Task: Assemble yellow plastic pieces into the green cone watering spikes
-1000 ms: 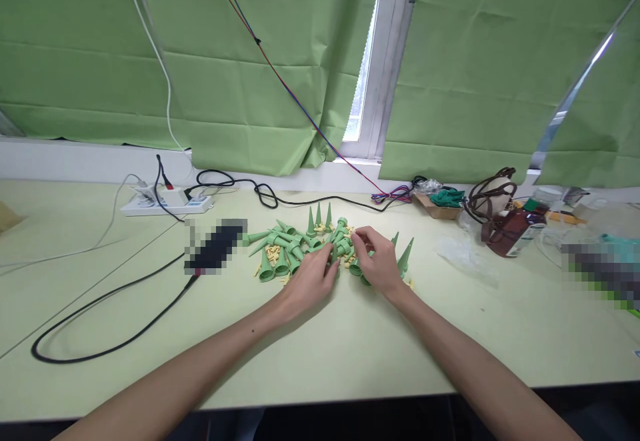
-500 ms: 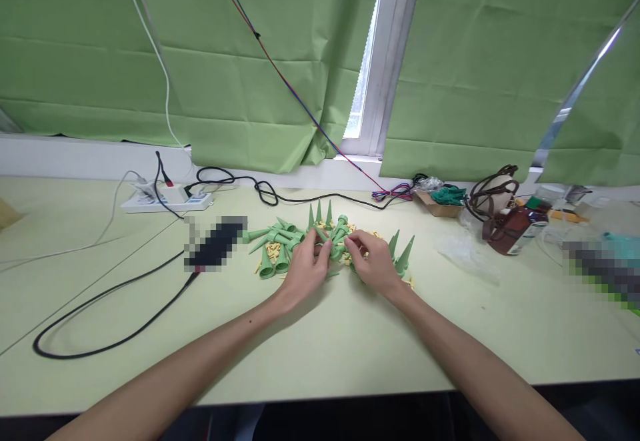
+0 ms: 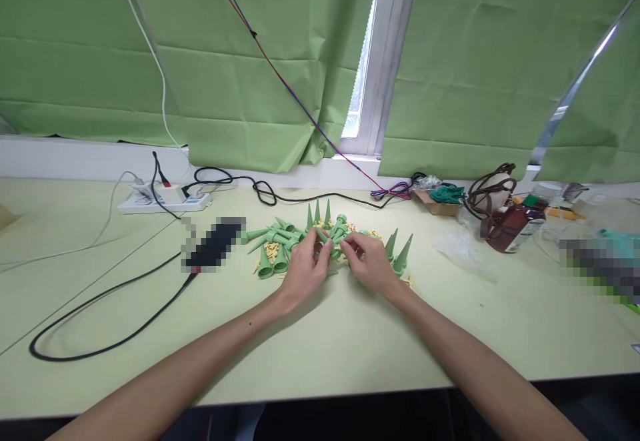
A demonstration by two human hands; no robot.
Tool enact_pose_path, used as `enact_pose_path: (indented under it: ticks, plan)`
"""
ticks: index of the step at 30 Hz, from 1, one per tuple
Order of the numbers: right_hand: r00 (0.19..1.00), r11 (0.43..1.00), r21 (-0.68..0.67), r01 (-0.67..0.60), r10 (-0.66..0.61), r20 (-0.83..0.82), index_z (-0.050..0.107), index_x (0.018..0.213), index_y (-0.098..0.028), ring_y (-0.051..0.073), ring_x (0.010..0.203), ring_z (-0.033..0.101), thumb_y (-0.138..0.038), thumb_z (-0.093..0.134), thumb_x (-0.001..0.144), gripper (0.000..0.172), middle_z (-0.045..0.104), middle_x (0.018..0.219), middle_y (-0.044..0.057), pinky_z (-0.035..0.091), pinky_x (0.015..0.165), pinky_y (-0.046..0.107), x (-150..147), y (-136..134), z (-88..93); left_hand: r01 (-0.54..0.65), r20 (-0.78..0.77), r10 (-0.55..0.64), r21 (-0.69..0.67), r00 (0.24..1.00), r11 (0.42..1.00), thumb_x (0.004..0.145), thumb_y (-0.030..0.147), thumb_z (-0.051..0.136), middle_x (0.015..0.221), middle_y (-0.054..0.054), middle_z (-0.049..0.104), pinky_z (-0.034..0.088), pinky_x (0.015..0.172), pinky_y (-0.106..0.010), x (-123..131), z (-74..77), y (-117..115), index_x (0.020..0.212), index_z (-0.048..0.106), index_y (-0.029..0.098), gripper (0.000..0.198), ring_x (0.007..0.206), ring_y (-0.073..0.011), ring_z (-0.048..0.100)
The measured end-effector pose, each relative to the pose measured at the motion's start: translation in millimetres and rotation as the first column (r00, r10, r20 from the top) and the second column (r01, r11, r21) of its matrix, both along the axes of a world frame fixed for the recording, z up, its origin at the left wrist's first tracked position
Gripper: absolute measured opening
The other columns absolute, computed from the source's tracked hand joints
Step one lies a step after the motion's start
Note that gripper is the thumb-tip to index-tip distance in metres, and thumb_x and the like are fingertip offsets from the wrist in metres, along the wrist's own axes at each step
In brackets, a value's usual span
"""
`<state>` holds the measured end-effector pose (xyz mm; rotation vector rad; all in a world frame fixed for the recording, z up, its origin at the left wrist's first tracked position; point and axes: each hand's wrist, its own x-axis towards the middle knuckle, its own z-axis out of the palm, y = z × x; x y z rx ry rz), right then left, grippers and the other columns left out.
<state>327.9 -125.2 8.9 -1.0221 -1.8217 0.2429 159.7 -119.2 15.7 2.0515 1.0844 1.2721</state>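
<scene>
Just in front of the pile, my left hand (image 3: 303,270) is closed around a green plastic cone-shaped spike (image 3: 324,235), whose pointed end shows above the thumb. My right hand (image 3: 371,263) is close beside it, thumb and forefinger pinched together at the spike's other end. Whatever sits between those right fingertips is too small to make out. Around both hands lie more green spikes (image 3: 265,267), some on their sides and some standing point up. Small yellow plastic pieces (image 3: 272,251) are scattered among them.
Left of the pile lies a blurred-out dark device (image 3: 216,244) with a black cable looping across the table. A white power strip (image 3: 165,202) is at the back. To the right are a clear plastic bag (image 3: 465,254), a cardboard box (image 3: 440,207) and a brown bottle (image 3: 515,226).
My right hand has shifted slightly left, bringing its pinched fingertips closer to the spike in my left hand. The left hand holds nearly the same place. The view has moved a little.
</scene>
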Motion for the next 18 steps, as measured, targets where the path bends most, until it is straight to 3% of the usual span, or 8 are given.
enact_pose_path:
  ticks: [11, 18]
  plan:
    - [1.0, 1.0, 0.0, -0.018, 0.018, -0.001, 0.057, 0.076, -0.02, 0.013, 0.057, 0.052, -0.025, 0.05, 0.096, 0.022, 0.058, 0.065, -0.001, 0.041, 0.057, 0.025, -0.8, -0.4, 0.4, -0.003, -0.08, 0.017, 0.162, 0.997, 0.987, 0.098, 0.029, 0.047, 0.086, -0.002, 0.06, 0.047, 0.063, -0.026, 0.0, -4.2, -1.3, 0.1, 0.052, 0.02, 0.011, 0.068, -0.0135, 0.057]
    - [1.0, 1.0, -0.015, -0.01, 0.009, -0.017, 0.056, 0.076, -0.02, 0.013, 0.057, 0.051, -0.025, 0.05, 0.096, 0.021, 0.057, 0.066, -0.001, 0.041, 0.058, 0.025, -1.3, -0.5, -0.3, -0.042, -0.05, 0.049, 0.133, 0.998, 0.99, 0.097, 0.031, 0.047, 0.084, -0.001, 0.059, 0.046, 0.062, -0.026, -0.1, -3.1, -0.5, 0.096, 0.051, 0.02, 0.011, 0.065, -0.0131, 0.056]
